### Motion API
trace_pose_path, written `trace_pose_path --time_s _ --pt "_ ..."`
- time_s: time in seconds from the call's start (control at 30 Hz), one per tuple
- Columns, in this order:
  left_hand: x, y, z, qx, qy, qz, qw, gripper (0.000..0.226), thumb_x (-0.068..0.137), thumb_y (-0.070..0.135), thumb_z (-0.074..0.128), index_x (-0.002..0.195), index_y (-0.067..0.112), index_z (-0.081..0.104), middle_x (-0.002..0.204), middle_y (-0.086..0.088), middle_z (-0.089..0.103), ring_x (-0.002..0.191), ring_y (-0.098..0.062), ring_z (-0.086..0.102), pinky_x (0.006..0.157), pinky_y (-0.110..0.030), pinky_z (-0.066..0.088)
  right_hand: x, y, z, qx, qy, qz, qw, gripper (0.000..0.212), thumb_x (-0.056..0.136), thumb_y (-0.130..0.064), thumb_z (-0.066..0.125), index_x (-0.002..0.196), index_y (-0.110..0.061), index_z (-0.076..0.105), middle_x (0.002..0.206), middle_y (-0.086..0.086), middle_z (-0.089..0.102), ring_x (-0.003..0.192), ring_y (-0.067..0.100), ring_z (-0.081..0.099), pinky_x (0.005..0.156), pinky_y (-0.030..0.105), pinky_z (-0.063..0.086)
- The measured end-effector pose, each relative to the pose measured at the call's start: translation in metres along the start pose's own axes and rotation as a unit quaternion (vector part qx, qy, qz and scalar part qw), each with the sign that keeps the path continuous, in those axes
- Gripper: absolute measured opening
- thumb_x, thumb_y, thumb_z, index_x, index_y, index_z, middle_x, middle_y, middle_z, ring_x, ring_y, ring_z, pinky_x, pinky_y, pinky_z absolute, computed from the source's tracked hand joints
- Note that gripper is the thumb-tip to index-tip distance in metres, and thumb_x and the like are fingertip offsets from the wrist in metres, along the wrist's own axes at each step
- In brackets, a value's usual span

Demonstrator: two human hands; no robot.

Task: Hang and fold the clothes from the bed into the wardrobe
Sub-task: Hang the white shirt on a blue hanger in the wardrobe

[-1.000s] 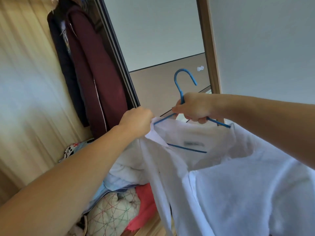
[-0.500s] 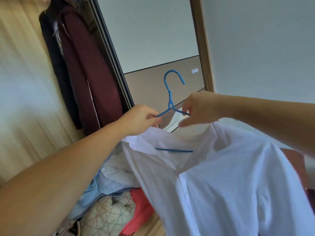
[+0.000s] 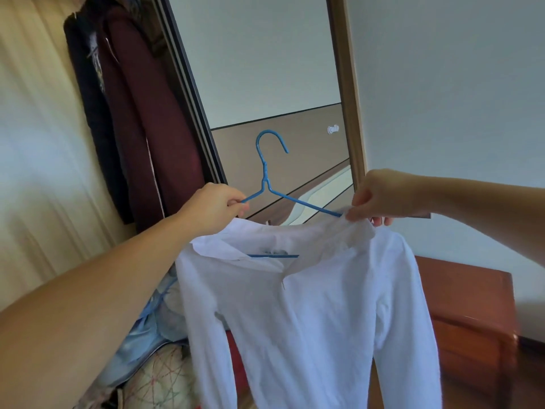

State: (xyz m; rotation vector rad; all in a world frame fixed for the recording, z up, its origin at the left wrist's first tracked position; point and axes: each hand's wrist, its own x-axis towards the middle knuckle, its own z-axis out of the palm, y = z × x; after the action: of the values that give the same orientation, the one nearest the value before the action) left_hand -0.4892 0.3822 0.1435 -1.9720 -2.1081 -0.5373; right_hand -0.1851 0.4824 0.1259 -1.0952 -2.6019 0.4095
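Note:
A white long-sleeved shirt hangs on a blue wire hanger in front of me, its hook pointing up. My left hand grips the hanger's left arm at the shirt's left shoulder. My right hand pinches the shirt's collar at the right end of the hanger. The hanger's lower bar shows through the open neck. The sleeves hang down.
A maroon coat and a dark garment hang at the upper left beside a mirrored sliding door. Several clothes lie heaped at the lower left. A reddish wooden cabinet stands at the right. A beige curtain is on the left.
My right hand left the hanger's neck and moved right to the collar. The shirt now sits spread across both hanger arms, and my hands are further apart.

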Motion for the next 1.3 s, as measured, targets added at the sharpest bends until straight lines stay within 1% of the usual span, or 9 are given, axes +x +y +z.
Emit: trace_pose_path --time_s 0.13,0.23,0.33,0.57,0.77,0.87,0.93,1.1,1.3 --pt "-0.006 -0.007 -0.005 -0.036 0.022 -0.015 0.999 0.02 0.095 0.03 0.06 0.086 0.019 0.074 0.076 -0.011 0.067 0.069 -0.027 0.056 0.065 -0.033 0.047 0.003 -0.003 -0.008 -0.015 -0.056 -0.024 0.998 0.024 0.081 -0.045 0.07 0.098 -0.029 0.069 0.087 -0.006 0.066 0.071 0.014 0.061 0.076 0.033 0.055" --pt "-0.015 -0.013 -0.011 -0.068 0.048 -0.025 0.996 0.017 0.095 0.024 0.06 0.09 0.017 0.074 0.074 0.002 0.068 0.072 -0.017 0.06 0.068 -0.028 0.046 0.005 -0.006 -0.006 -0.036 -0.077 -0.043 0.995 0.033 0.084 -0.046 0.059 0.08 -0.013 0.062 0.077 0.007 0.061 0.068 0.021 0.052 0.066 0.035 0.046" --pt "-0.018 -0.017 -0.017 -0.088 0.066 -0.027 0.994 0.017 0.095 0.021 0.059 0.097 0.013 0.074 0.09 0.002 0.074 0.091 -0.013 0.067 0.087 -0.035 0.053 0.005 -0.022 0.001 0.03 -0.054 -0.075 0.995 0.04 0.093 -0.041 0.051 0.063 -0.016 0.042 0.063 -0.004 0.038 0.06 0.013 0.036 0.059 0.031 0.033" --pt "-0.014 -0.045 -0.023 -0.086 0.15 -0.092 0.981 0.023 0.097 0.031 0.053 0.098 0.015 0.07 0.078 -0.007 0.065 0.072 -0.02 0.053 0.073 -0.034 0.046 0.007 -0.072 0.011 0.216 0.023 -0.113 0.969 0.045 0.099 -0.043 0.045 0.081 -0.003 0.058 0.07 0.002 0.054 0.064 0.015 0.051 0.064 0.031 0.041" --pt "-0.021 0.006 -0.044 -0.274 0.24 -0.12 0.924 0.041 0.099 0.038 0.05 0.139 0.033 0.048 0.124 0.017 0.052 0.117 -0.005 0.05 0.101 -0.024 0.035 0.027 -0.122 -0.012 0.32 0.086 -0.071 0.941 0.036 0.097 -0.031 0.051 0.095 0.003 0.065 0.086 0.012 0.063 0.072 0.023 0.058 0.069 0.035 0.049" --pt "-0.042 0.05 -0.06 -0.369 0.234 -0.025 0.899 0.037 0.102 0.035 0.045 0.139 0.033 0.048 0.123 0.026 0.051 0.122 0.008 0.048 0.106 -0.015 0.036 0.042 -0.157 -0.037 0.363 0.12 -0.055 0.923 0.03 0.093 -0.027 0.053 0.108 -0.005 0.065 0.103 0.013 0.069 0.086 0.028 0.067 0.082 0.04 0.057" --pt "-0.055 0.065 -0.067 -0.372 0.198 0.043 0.906 0.048 0.099 0.038 0.047 0.146 0.029 0.04 0.14 0.026 0.045 0.126 0.021 0.035 0.105 -0.004 0.027 0.048 -0.181 -0.053 0.366 0.135 -0.069 0.918 0.029 0.093 -0.027 0.051 0.111 -0.007 0.063 0.105 0.011 0.067 0.09 0.027 0.065 0.073 0.031 0.055" --pt "-0.069 0.061 -0.093 -0.286 0.201 0.017 0.937 0.109 0.067 0.07 0.062 0.153 0.045 0.0 0.157 0.031 0.004 0.141 0.015 0.002 0.12 -0.028 0.014 0.056 -0.245 -0.084 0.42 0.14 -0.119 0.889 0.015 0.093 -0.016 0.047 0.088 -0.009 0.058 0.094 0.013 0.064 0.085 0.028 0.063 0.072 0.031 0.05" --pt "-0.076 0.037 -0.119 -0.243 0.257 -0.029 0.935 0.118 0.073 0.048 0.074 0.147 0.05 -0.017 0.155 0.034 0.005 0.141 0.011 0.015 0.112 -0.027 0.033 0.072 -0.326 -0.1 0.447 0.164 -0.179 0.861 0.015 0.095 -0.012 0.043 0.105 -0.009 0.053 0.076 0.004 0.046 0.06 0.015 0.043 0.049 0.021 0.035"
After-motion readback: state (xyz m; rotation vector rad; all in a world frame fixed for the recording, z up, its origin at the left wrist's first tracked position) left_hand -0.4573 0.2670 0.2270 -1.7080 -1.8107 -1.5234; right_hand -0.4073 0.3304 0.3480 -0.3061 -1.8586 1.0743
